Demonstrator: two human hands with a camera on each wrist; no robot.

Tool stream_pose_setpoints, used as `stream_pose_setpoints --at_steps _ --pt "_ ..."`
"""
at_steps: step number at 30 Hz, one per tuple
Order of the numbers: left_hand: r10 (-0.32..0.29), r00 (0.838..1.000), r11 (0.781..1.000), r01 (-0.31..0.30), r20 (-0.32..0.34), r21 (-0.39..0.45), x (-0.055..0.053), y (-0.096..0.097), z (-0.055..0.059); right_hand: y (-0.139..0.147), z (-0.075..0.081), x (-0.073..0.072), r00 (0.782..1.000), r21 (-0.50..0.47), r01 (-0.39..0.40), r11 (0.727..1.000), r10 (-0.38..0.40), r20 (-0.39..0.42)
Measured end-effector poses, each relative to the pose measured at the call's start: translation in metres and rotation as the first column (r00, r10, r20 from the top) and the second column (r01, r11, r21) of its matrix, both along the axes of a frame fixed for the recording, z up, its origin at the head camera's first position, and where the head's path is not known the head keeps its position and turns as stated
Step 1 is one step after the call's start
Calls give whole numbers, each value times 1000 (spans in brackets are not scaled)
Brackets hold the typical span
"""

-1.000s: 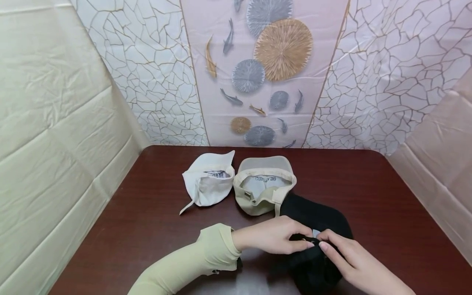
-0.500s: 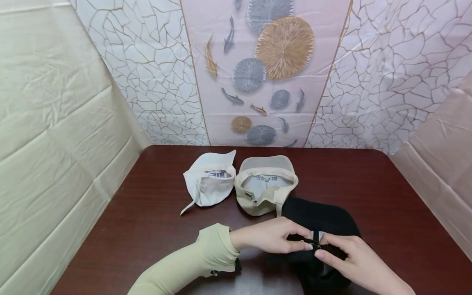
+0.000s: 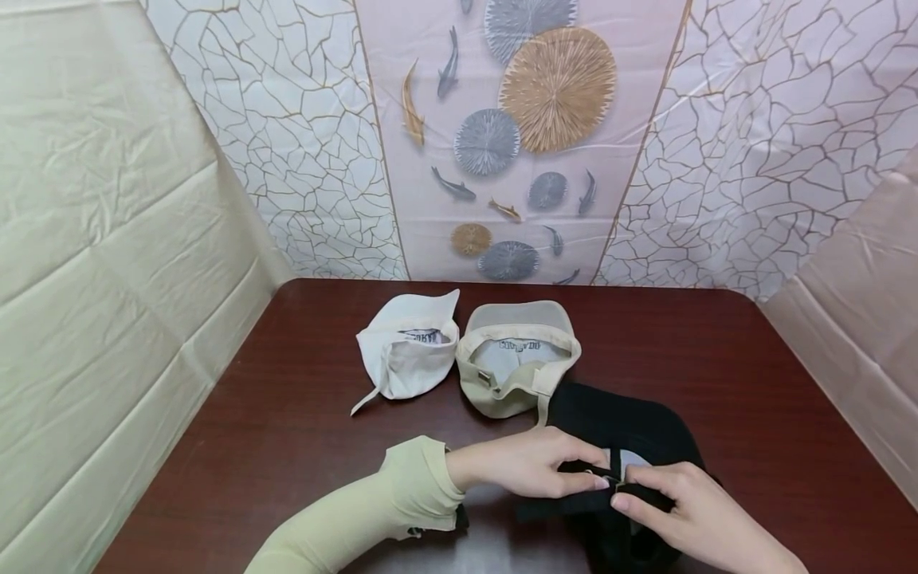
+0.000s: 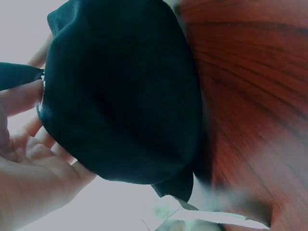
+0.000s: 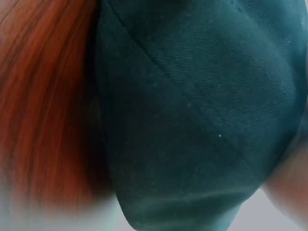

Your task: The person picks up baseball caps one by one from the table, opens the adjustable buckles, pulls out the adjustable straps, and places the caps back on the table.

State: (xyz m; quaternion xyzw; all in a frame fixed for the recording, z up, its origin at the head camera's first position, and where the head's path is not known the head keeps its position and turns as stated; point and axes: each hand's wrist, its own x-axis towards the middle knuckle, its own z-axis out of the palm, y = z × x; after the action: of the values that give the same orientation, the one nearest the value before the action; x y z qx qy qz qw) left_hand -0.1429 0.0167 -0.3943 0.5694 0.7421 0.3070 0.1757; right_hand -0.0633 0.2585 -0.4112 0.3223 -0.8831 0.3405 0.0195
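Note:
A black cap (image 3: 624,418) lies on its crown side at the front right, its brim pointing away from me. Both hands work at its rear strap. My left hand (image 3: 523,464) pinches the strap between thumb and index finger, beside a small metal buckle (image 3: 617,481). From the other side, my right hand (image 3: 681,506) pinches the band just next to that buckle. A loose black strap end sticks out below the left hand. In the left wrist view the crown of the cap (image 4: 120,96) fills the middle; in the right wrist view the cap (image 5: 192,110) covers most of the hand.
Behind the black cap sits a beige cap (image 3: 495,406), opening upward, its strap reaching the black brim. Left of it lies a white cap (image 3: 387,319) with its strap trailing. All stand on a dark red wooden table (image 3: 287,446) backed by a patterned cloth (image 3: 323,143).
The black cap's brim has shifted a little to the right, and the right hand has turned slightly with it. More of the strap end shows below the left hand.

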Motion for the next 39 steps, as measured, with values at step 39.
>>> stream_pose_setpoints --at_steps 39 --pt "43 994 999 -44 98 5 2 -7 2 7 3 1 996 -53 -90 995 90 0"
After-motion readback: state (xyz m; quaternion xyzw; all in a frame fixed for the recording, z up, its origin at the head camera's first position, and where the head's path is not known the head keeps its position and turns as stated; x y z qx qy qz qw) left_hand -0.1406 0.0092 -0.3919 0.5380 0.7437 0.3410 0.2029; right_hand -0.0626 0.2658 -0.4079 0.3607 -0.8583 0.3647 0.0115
